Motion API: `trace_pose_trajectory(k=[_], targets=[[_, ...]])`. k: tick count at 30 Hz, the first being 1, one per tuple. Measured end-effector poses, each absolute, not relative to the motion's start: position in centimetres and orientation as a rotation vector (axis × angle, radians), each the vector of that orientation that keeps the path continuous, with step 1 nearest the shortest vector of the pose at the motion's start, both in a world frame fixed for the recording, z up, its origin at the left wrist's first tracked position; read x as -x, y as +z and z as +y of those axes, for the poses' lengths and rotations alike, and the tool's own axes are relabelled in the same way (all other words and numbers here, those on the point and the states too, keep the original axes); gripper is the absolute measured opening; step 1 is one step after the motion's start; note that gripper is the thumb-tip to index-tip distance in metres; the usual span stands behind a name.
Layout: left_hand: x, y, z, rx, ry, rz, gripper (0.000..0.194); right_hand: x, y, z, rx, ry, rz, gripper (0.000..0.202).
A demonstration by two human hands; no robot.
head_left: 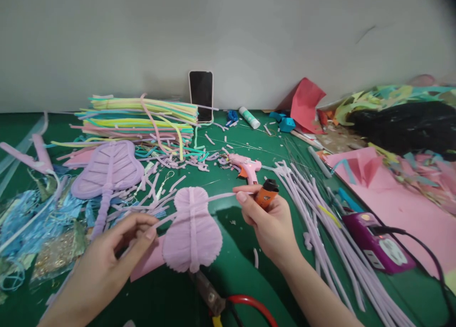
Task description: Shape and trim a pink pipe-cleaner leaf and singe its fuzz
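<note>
A thin lilac pipe cleaner (223, 196) stretches between my two hands, passing across the upper part of a ruffled lilac fan-shaped piece (210, 237). My left hand (137, 237) pinches its left end between thumb and fingers, beside the piece. On the right, my right hand (269, 218) pinches the other end with thumb and forefinger. An orange lighter (267, 194) is also held in my right hand. A raised lilac strip (193, 227) runs down the middle of the piece. Pink paper (149, 263) shows at its left edge.
Pliers (212, 296) lie at the front. A pink glue gun (249, 168), a phone (201, 94) and bundled pipe cleaners (138, 120) are behind. A finished lilac leaf shape (107, 170) is left; loose lilac stems (324, 222) and a purple power strip (377, 246) are right.
</note>
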State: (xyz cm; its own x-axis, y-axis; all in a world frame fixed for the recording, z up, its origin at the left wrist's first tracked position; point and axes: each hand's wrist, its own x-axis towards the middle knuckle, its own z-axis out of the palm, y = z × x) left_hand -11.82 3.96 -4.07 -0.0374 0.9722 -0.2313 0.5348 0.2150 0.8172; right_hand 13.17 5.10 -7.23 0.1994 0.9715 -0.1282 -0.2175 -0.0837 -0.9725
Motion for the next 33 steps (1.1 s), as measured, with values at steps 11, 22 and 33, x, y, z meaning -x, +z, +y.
trace_pose_trajectory(k=[11,22,33], targets=[[9.0,-5.2,3.2,-2.033,0.731,1.346,0.013,-11.2,-6.7,4.2,1.225,1.336,-1.022,0.026],[8.9,-3.9,2.9,-1.882,0.688,1.393,0.025,-11.5,-6.4,3.9,1.234,1.280,-1.129,0.013],[11.7,-5.3,4.9,-2.186,0.645,1.495,0.023,-11.8,-7.6,4.6,1.339,1.254,-0.980,0.025]])
